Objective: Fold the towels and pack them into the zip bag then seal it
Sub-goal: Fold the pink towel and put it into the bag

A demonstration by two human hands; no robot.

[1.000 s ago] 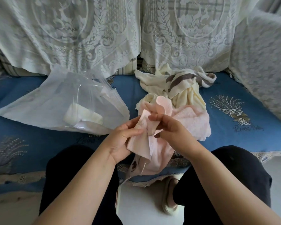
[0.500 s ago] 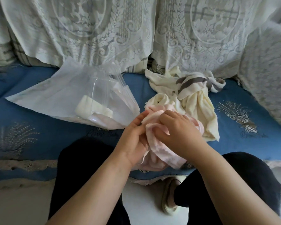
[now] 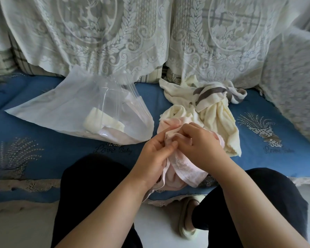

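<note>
Both hands on the pink towel [image 3: 183, 169] at the sofa's [image 3: 177, 102] front edge: my left hand [image 3: 155, 154] and right hand [image 3: 200, 142] pinch its bunched top, so I judge I'm mid-fold. Next I need a matching corner to square it. Soft, embossed terry. Crinkly clear zip bag [image 3: 75, 111] lies left, mouth open, a cream folded towel [image 3: 102, 120] inside; cream and striped towels [image 3: 211, 104] heaped behind
</note>
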